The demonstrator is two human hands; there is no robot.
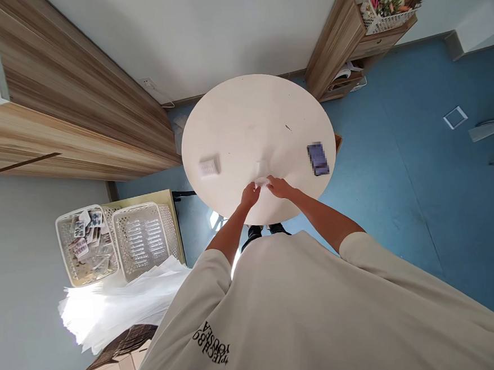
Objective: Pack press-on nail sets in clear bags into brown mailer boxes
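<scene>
Between both hands (265, 189) — something white (262, 181), seemingly soft, curved.

The single view looks forward and steeply down from the person's head, well above the round table (250, 106).

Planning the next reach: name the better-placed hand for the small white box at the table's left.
Left, likely: the left hand is nearer the small white box; the right hand is farther across. Both hold a white piece.

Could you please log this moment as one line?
left hand: holds small white item | right hand: holds same item | round table: ribbed white piece left, blurred purple rectangle right
</scene>
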